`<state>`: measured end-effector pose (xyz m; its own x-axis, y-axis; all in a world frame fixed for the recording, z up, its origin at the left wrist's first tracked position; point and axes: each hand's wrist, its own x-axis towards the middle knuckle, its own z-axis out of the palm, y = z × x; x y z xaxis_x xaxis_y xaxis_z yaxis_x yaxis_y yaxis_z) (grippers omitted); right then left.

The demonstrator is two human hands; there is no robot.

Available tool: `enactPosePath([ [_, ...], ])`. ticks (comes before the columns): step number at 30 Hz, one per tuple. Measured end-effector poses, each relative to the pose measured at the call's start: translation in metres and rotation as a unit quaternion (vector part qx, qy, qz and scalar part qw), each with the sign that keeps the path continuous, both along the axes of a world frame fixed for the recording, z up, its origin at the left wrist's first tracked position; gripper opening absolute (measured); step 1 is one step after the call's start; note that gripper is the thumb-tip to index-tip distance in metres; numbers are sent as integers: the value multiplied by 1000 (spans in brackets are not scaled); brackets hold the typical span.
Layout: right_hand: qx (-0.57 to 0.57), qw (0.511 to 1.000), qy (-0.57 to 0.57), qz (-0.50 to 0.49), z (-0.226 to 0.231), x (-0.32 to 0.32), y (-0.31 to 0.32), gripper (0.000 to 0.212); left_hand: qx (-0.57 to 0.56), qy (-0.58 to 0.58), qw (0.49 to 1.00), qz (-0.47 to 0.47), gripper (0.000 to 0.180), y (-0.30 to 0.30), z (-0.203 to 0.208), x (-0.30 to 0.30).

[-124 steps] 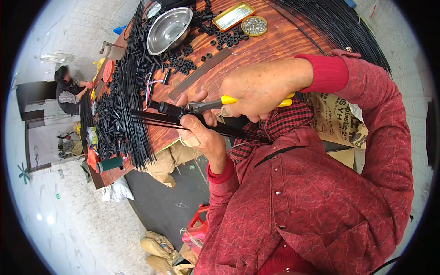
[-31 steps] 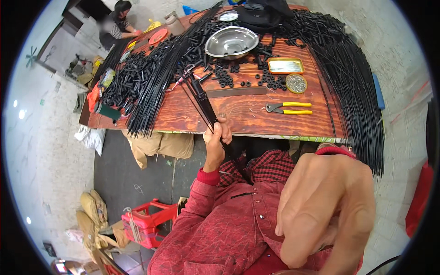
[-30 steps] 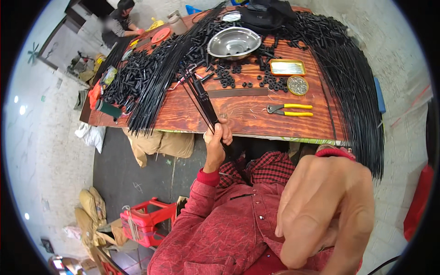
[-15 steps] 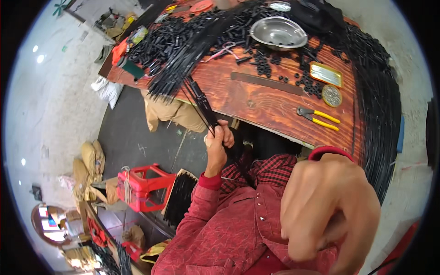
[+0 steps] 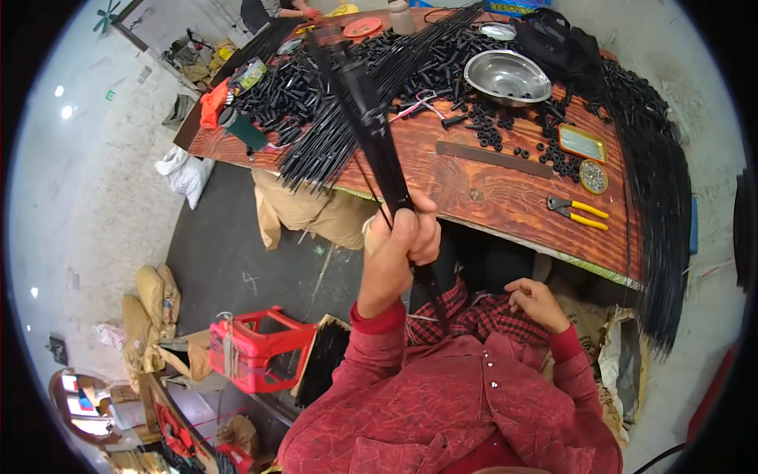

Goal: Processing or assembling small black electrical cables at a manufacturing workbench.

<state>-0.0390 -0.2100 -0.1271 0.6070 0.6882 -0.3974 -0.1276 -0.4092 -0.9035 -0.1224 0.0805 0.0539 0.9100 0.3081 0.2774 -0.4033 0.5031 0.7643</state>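
Note:
My left hand (image 5: 401,245) is closed around a bundle of thin black rods (image 5: 385,158), which tilts up over the table's front edge. Thicker black tube-like pieces sit at its blurred upper end, and its lower end runs down toward my lap. One or two rods stand a little apart from the bundle. Above my checked lap, my right hand (image 5: 538,305) hangs with loosely bent fingers apart, and nothing shows in it. Beyond the bundle, more black rods (image 5: 335,146) lie across a pile of short black tubes (image 5: 276,103) on the wooden table (image 5: 505,197).
Yellow-handled pliers (image 5: 580,213), a flat metal bar (image 5: 493,159), a steel bowl (image 5: 508,79), a small tray (image 5: 582,143) and a round tin (image 5: 593,176) lie on the table. Long black rods (image 5: 659,221) drape over its right edge. A red stool (image 5: 260,351) stands at left. Another person's hand (image 5: 312,13) shows far back.
My right hand has dropped from close in front of the camera to above my lap. My left hand and the bundle have risen nearer the camera, and the bundle stands more upright.

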Motion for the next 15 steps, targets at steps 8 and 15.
enactPosePath([
  [8, -5, 991, -114, 75, -35, -34, 28, 23, -49, -3, 995, 84, 33, 20, -30, 1],
  [15, 66, 978, -169, 107, -4, -20, 52, 25, -241, -180, 939, 165, 28, 32, -21, -3],
])
